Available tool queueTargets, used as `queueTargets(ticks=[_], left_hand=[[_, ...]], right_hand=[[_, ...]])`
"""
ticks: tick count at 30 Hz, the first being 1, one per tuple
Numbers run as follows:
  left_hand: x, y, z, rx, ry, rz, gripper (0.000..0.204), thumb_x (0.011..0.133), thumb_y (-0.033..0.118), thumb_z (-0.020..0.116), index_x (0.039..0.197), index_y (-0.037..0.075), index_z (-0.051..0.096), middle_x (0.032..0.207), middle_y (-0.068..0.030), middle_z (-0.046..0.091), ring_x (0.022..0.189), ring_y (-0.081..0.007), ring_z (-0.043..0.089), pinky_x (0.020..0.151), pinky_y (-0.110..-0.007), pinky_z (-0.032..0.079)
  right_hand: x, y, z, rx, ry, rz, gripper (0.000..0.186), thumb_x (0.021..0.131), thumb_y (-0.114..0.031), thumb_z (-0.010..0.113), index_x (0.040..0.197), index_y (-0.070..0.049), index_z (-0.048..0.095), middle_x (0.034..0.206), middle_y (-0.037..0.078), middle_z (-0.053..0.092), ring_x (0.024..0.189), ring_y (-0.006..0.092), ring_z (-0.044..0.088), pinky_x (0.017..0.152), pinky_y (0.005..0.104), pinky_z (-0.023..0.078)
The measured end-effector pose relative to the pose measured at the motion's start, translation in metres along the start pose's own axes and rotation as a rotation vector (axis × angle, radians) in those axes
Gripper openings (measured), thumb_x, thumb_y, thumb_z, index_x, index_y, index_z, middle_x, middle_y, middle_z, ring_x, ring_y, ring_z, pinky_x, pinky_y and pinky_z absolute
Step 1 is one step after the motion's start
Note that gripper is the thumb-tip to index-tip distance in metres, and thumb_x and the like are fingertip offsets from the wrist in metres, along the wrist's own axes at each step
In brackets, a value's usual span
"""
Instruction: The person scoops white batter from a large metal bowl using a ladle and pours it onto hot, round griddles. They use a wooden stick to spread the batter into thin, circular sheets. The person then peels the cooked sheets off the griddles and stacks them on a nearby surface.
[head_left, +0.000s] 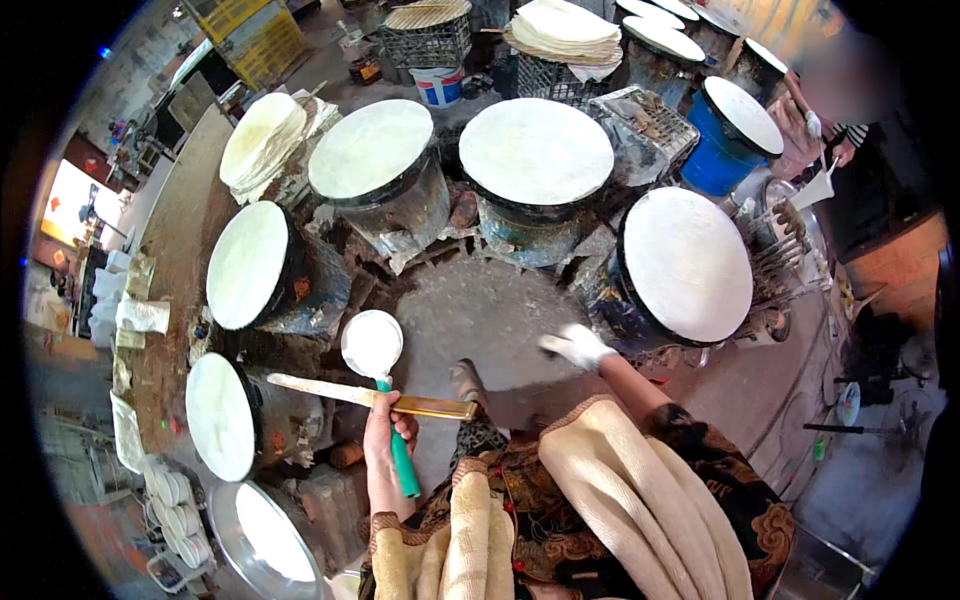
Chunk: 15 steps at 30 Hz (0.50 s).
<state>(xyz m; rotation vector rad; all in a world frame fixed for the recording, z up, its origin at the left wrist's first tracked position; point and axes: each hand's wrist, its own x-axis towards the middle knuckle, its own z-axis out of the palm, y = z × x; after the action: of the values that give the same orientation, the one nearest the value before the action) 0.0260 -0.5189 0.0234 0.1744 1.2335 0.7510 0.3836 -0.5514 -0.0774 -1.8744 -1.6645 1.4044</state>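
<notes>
White batter filled the green-handled round ladle (372,345) gripped with a long flat wooden spatula (370,397) in the left hand (383,428) at lower centre, while the batter-coated right hand (578,346) hung open; tilting could spill batter.

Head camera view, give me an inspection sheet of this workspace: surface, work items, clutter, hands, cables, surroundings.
Surface: bare grey floor ringed by round griddles, each covered by a thin white sheet, e.g..
Work items: white ladle with green handle and long flat wooden stick.
Clutter: stacks of finished sheets, white bucket, crates.
Hands: left hand grips ladle and stick; right hand, white-gloved, empty, blurred, near a griddle.
Cables: nothing seen.
Surroundings: another person at upper right; blue drum.
</notes>
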Motion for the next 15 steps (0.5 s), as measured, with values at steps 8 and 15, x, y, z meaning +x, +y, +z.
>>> queueTargets(ticks=[8,15], left_hand=[[0.097,0.070,0.025,0.307,-0.128,0.245,0.014,0.087,0.010,0.059,0.082,0.008,0.045,0.051,0.0002,0.043,0.033,-0.0115,0.041,0.030,-0.026,0.032],[0.122,0.110,0.072,0.121,-0.538,0.083,0.012,0.095,0.021,0.057,0.096,0.013,0.048,0.051,0.0035,0.037,0.034,-0.0076,0.036,0.030,-0.022,0.028]], right_hand=[[0.085,-0.232,0.021,0.002,-0.321,-0.367,0.070,0.082,-0.033,0.056,0.144,-0.008,0.033,0.123,0.025,0.057,0.112,0.0354,0.057,0.095,0.0404,0.045],[0.121,-0.162,-0.010,0.275,0.445,-0.326,0.064,0.086,-0.037,0.059,0.140,-0.007,0.042,0.133,0.019,0.053,0.121,0.0291,0.053,0.103,0.0348,0.040]])
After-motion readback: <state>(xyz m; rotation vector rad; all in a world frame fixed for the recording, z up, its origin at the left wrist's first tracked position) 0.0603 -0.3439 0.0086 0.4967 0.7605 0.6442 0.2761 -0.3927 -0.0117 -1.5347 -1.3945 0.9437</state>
